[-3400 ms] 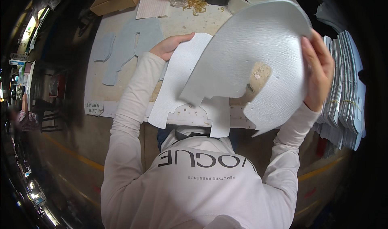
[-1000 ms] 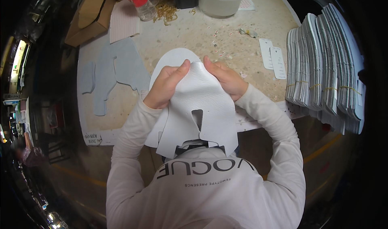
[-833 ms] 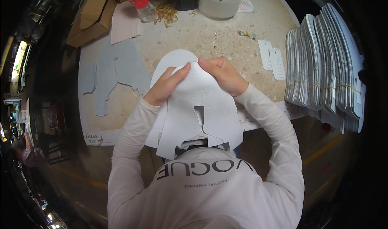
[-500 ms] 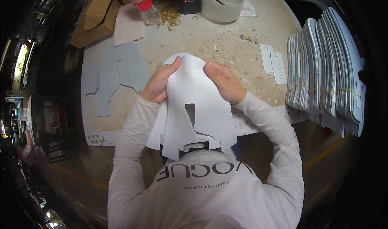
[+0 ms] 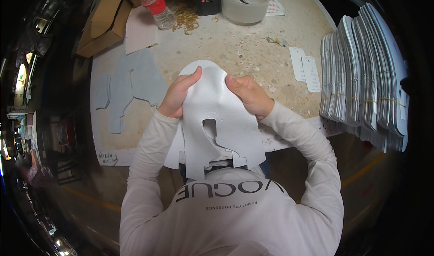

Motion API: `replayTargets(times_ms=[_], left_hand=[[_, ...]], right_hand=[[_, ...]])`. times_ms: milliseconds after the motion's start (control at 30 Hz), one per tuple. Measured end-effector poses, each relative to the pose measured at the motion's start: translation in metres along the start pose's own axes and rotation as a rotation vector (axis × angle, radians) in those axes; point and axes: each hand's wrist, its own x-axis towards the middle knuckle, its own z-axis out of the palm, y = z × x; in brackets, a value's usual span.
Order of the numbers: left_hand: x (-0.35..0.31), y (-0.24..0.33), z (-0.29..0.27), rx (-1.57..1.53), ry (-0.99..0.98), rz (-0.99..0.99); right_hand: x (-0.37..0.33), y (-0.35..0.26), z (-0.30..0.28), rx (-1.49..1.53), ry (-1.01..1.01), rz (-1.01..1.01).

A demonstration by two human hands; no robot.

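Between both hands bends a white leather-like cut piece (image 5: 205,103), grained, with a rounded far end and a notched slot in its near half; it looks like a shoe upper panel. My left hand (image 5: 178,95) is closed on its left edge, thumb on top. My right hand (image 5: 251,93) grips the right edge the same way, thumb pressed near the top; the fingers of both hands are mostly hidden underneath. More white sheet shows beneath at the lower left, and whether it is a separate piece I cannot tell. The near flaps hang over the table's front edge, close to my body.
Grey-blue cut pieces (image 5: 135,77) lie left on the table (image 5: 217,43). Banded stacks of pale pieces (image 5: 361,75) stand right, beside two white tags (image 5: 310,74). Behind are a cardboard box (image 5: 106,23), a bottle (image 5: 156,7), rubber bands (image 5: 185,21), a black-red device (image 5: 208,0) and a tub (image 5: 244,5).
The white piece is bent more between my hands, and its slot has spread wider as the left flap curls. Both hands keep their hold, with only a slight shift.
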Motion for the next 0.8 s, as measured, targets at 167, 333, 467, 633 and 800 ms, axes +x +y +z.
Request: replayTargets(times_ms=[167,333,467,633,800], left_hand=[[-0.001,-0.001,-0.001,-0.015,-0.004,0.012],[0.001,-0.002,-0.004,0.021,0.044,0.045],[0.003,0.001,-0.005,0.038,0.055,0.047],[-0.001,0.013,-0.001,0.222,0.085,0.124],[0.012,0.020,0.003,0.587,0.196,0.416]], right_hand=[[0.000,0.000,-0.002,-0.004,-0.035,0.033],[0.002,0.002,0.000,-0.006,-0.030,0.079],[0.005,0.003,0.005,-0.018,0.020,0.088],[0.011,-0.008,-0.002,-0.166,0.052,0.066],[0.022,-0.027,-0.016,-0.763,0.119,-0.172]])
